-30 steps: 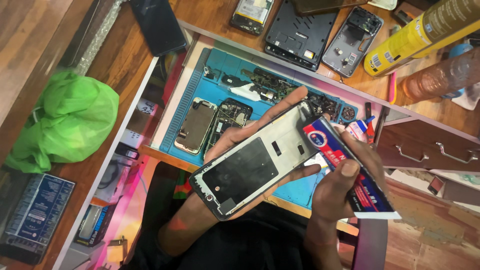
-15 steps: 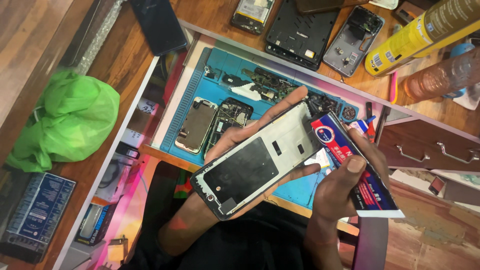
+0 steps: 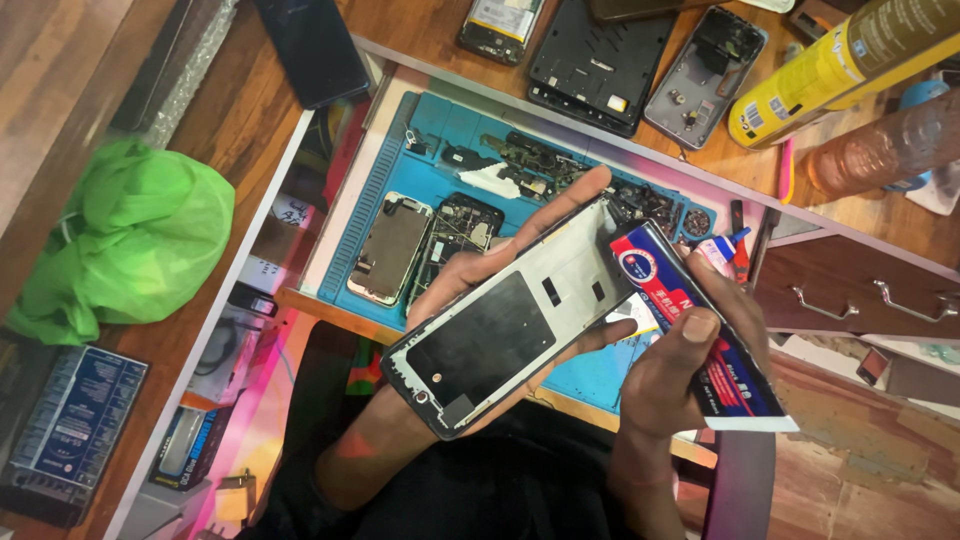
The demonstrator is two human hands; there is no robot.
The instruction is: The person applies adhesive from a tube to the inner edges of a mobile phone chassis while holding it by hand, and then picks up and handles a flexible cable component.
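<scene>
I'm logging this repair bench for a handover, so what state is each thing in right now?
phone frame: opened, inner side up, held in left hand
glue tube: gripped in right hand, nozzle toward the frame's edge
two opened phones: lying on the blue mat, insides exposed
green bag: crumpled, tied shut
yellow can: lying on its side
drawer: shut

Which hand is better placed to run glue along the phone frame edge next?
Right, most likely. The right hand already holds the glue tube, its nozzle end close to the frame at the upper corner. The left hand is under the frame, supporting it.
</scene>
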